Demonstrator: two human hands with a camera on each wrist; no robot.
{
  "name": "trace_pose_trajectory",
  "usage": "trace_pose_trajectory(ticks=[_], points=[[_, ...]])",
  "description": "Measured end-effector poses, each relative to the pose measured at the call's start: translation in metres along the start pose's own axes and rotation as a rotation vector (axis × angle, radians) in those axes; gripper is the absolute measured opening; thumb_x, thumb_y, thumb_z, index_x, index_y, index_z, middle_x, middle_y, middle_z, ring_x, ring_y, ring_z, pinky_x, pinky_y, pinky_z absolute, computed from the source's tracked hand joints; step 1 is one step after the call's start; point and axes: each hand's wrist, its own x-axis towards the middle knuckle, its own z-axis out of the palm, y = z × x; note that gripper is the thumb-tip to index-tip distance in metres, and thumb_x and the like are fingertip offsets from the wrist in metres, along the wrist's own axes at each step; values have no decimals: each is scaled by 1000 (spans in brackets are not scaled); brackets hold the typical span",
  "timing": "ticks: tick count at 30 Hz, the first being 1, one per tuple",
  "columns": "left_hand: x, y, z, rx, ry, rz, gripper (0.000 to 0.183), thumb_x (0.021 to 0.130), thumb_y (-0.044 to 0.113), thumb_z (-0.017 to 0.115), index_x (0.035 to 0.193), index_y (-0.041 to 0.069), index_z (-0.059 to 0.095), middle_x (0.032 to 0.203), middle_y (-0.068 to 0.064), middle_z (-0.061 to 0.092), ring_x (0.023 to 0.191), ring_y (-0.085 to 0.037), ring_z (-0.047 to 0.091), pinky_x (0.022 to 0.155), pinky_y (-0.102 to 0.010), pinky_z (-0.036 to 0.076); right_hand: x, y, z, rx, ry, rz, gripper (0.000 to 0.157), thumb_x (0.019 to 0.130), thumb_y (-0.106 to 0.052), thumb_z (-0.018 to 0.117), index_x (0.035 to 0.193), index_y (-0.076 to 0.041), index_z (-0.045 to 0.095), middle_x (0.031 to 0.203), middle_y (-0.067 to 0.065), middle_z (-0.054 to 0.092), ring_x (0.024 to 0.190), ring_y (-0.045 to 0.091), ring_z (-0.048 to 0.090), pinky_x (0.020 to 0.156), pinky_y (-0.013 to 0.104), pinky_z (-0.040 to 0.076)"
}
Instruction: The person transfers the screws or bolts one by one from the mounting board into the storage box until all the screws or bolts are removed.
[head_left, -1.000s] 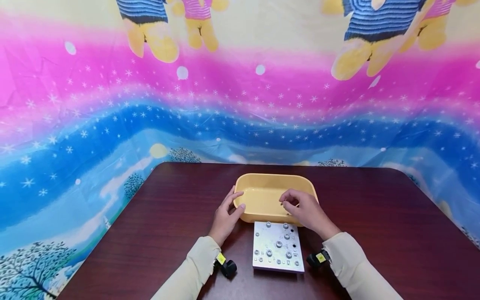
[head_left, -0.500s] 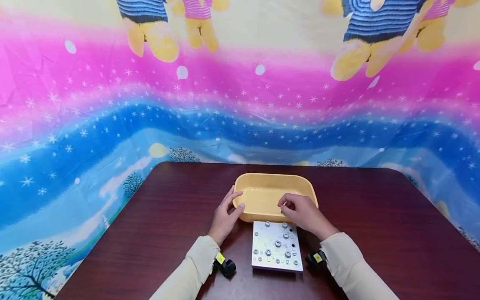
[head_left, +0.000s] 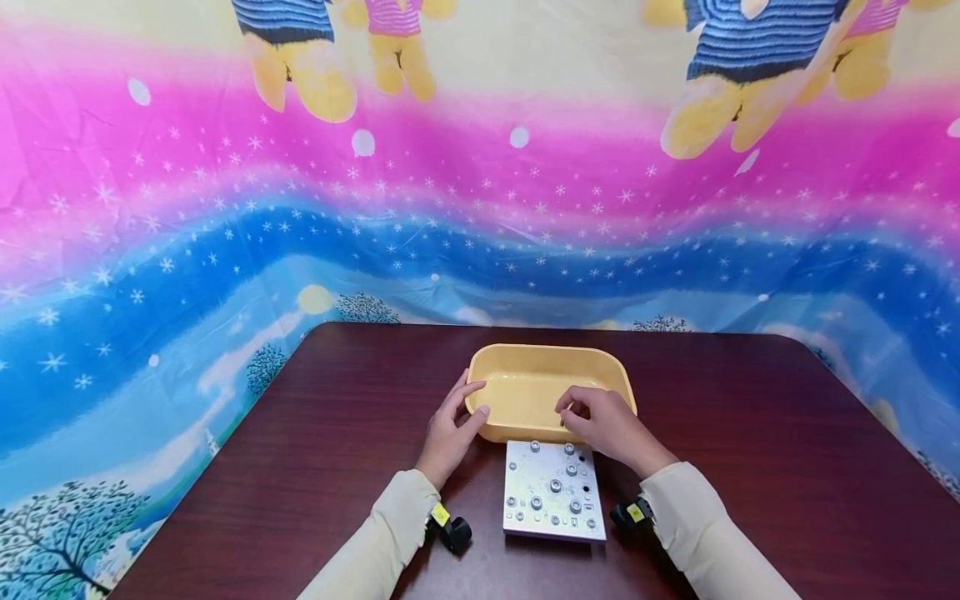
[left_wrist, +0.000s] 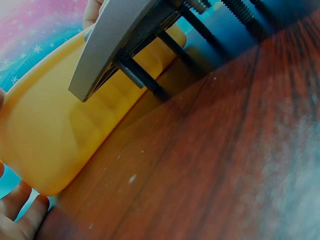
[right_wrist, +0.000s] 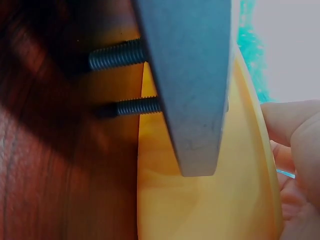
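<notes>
right hand (head_left: pixel 606 425) stays over tray (head_left: pixel 525 367)

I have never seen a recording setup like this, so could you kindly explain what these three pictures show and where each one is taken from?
No machine here: a person works with two bare hands and wears three cameras. The wide picture comes from a camera on the head, looking down at a dark wooden table in front of a colourful cartoon backdrop. The two close-ups come from cameras strapped to the wrists; that is why they look tilted and cramped.

On the table stands a yellow plastic tub. Just in front of it sits a grey metal plate studded with bolts; the wrist views show it standing on threaded bolts like legs.

The left hand rests against the tub's left wall. The right hand is curled at the tub's near rim, fingertips pinched together; whether it holds something small is too hard to see.
</notes>
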Motion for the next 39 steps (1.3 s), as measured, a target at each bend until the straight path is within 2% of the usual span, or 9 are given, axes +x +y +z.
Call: trace_pose_trajectory(ticks=[13,20,23,30,35,39], points=[[0,1,0,2,8,-23,40,93,11,62,132,3,57,156,-7,29,135,-24,41,103,-46,40,1,-3,1,-37,-8,22,12,90,-16,64,99,-12,70,73,-8,61,65,10,53,63,29,47],[0,2,-1,3,-1,-25,40,94,11,62,133,5,56,156,-4,28,136,-23,38,104,-46,39,1,-6,1,-81,-25,27,23,93,-19,61,111,-8,70,79,-7,65,67,8,55,67,31,48],[2,-3,-1,-6,-7,-28,40,94,11,61,134,8,56,157,-5,27,136,-24,40,104,-46,39,1,-6,2,-96,-13,19,25,92,-19,61,113,-7,69,84,-6,67,72,8,57,68,31,49],[9,-30,1,-2,0,-24,42,94,19,63,135,11,55,158,-3,26,134,-22,41,103,-45,40,1,-6,2,-85,2,15,22,92,-17,62,110,-8,70,85,-6,67,75,9,58,70,32,49],[11,-35,1,6,1,-25,43,94,24,64,135,15,57,158,3,26,135,-15,41,102,-36,42,1,-5,2,-75,-4,14,20,92,-16,62,108,-8,70,82,-7,64,71,9,55,67,30,48],[11,-36,1,20,5,-15,42,94,24,64,134,16,57,157,11,25,138,-12,34,102,-35,42,2,-5,3,-75,-8,19,19,92,-16,62,107,-9,70,79,-7,63,69,9,54,66,30,47]])
